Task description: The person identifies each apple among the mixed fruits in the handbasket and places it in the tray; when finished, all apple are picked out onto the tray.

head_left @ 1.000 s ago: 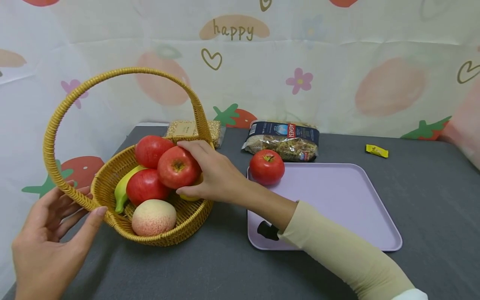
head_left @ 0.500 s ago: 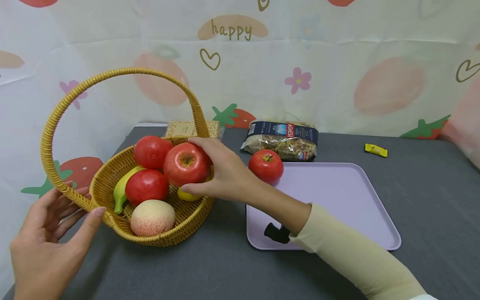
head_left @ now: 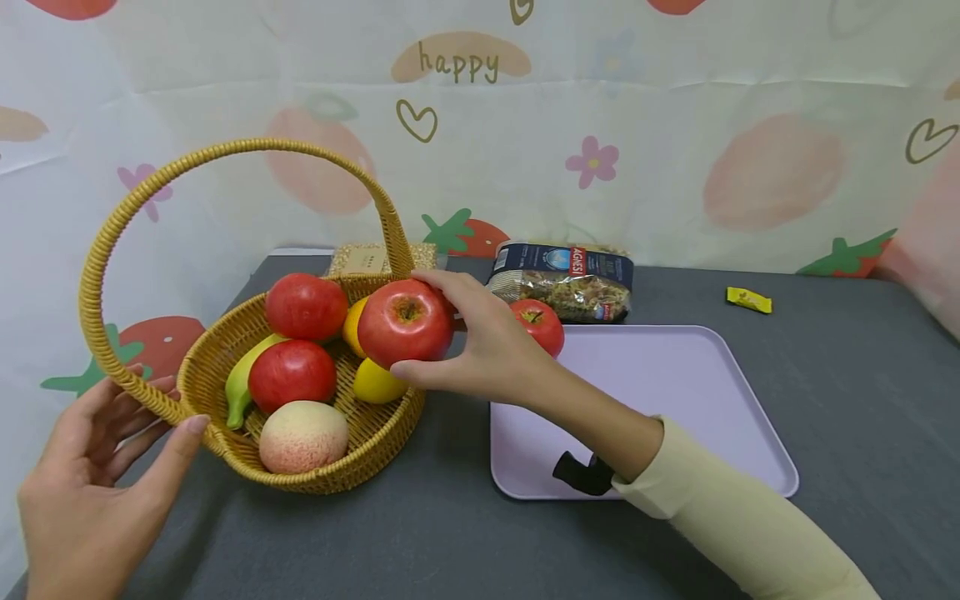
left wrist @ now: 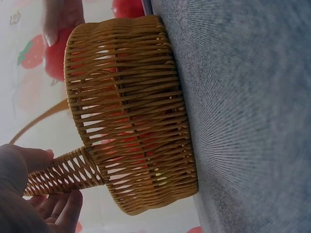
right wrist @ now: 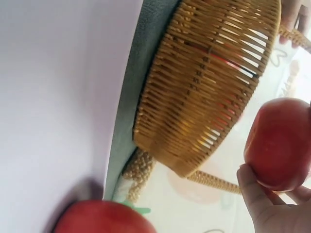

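Note:
My right hand grips a red apple over the right rim of the wicker basket, thumb in front and fingers behind. The right wrist view shows the apple lifted apart from the basket wall. My left hand pinches the foot of the basket handle, thumb on the near side, as the left wrist view also shows. Inside the basket lie two red fruits, a banana, a peach, a lemon and a partly hidden orange fruit.
A lilac tray stands right of the basket, with a red fruit at its far left corner. Behind are a pasta bag and a packet of grains. A yellow wrapped sweet lies at the back right.
The right hand has carried the apple rightward from above the basket's middle to its right rim, uncovering the lemon and the orange fruit. The left hand keeps its hold.

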`<state>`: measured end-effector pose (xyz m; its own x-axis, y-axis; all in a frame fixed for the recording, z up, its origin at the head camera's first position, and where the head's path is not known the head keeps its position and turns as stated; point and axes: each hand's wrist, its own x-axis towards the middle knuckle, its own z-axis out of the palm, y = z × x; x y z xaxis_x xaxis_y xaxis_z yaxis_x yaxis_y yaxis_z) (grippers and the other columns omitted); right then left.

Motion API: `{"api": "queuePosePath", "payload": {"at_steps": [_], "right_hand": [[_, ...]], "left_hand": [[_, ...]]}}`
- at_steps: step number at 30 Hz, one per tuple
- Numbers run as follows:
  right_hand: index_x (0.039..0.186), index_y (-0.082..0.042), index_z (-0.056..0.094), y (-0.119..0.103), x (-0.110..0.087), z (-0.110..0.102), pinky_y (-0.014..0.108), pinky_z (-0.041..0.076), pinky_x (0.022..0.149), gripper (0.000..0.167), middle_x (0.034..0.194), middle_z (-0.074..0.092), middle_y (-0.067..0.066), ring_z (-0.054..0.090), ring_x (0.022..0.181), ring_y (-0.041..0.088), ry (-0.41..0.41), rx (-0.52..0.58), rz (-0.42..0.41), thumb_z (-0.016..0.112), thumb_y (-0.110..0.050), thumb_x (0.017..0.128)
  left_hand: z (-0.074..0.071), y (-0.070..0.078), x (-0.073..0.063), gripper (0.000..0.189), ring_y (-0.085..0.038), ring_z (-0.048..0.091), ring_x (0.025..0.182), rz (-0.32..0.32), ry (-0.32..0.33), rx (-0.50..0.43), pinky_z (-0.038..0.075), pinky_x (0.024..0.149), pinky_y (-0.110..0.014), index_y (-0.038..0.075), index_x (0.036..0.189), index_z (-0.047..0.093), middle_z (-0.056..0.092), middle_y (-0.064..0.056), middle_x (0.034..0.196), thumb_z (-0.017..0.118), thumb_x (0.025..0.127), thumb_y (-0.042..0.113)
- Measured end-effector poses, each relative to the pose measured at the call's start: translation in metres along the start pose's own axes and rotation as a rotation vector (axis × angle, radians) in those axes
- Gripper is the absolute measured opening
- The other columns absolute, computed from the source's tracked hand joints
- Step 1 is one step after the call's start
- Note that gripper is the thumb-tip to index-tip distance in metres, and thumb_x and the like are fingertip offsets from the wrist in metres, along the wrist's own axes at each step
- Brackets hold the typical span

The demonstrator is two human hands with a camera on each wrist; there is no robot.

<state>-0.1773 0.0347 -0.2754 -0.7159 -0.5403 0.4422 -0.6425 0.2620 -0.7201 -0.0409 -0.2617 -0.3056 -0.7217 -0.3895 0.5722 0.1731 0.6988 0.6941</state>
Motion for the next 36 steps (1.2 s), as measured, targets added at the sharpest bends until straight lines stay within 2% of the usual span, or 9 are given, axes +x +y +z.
{"api": "queuePosePath", "payload": {"at_steps": [10, 18, 36], "right_hand": [[0.143, -0.014, 0.052, 0.006, -0.013, -0.019, 0.031, 0.059, 0.084, 0.077, 0.128, 0.057, -0.004, 0.059, 0.104, 0.011, 0.043, -0.001, 0.029, 0.088, -0.029, 0.076], [0.141, -0.015, 0.052, 0.008, -0.023, -0.033, 0.031, 0.060, 0.084, 0.075, 0.126, 0.057, -0.003, 0.060, 0.105, 0.015, 0.065, 0.026, 0.081, 0.088, -0.026, 0.076], [0.144, -0.013, 0.050, 0.025, -0.048, -0.076, 0.040, 0.060, 0.086, 0.077, 0.129, 0.057, 0.001, 0.061, 0.106, 0.020, 0.122, -0.099, 0.191, 0.088, -0.023, 0.077]], "left_hand": [[0.000, -0.003, 0.000, 0.079, 0.002, 0.058, 0.101, -0.018, 0.008, 0.011, 0.046, 0.084, -0.003, 0.021, 0.147, 0.050, 0.061, 0.000, 0.123, 0.083, 0.079, -0.003], [0.000, -0.003, 0.000, 0.079, 0.002, 0.058, 0.101, -0.007, 0.011, 0.010, 0.046, 0.084, -0.003, 0.020, 0.147, 0.051, 0.060, 0.005, 0.120, 0.083, 0.079, -0.004], [0.000, -0.003, 0.001, 0.080, 0.002, 0.058, 0.101, -0.003, 0.001, 0.004, 0.046, 0.084, -0.003, 0.021, 0.147, 0.051, 0.060, 0.003, 0.122, 0.083, 0.078, -0.004]]}}
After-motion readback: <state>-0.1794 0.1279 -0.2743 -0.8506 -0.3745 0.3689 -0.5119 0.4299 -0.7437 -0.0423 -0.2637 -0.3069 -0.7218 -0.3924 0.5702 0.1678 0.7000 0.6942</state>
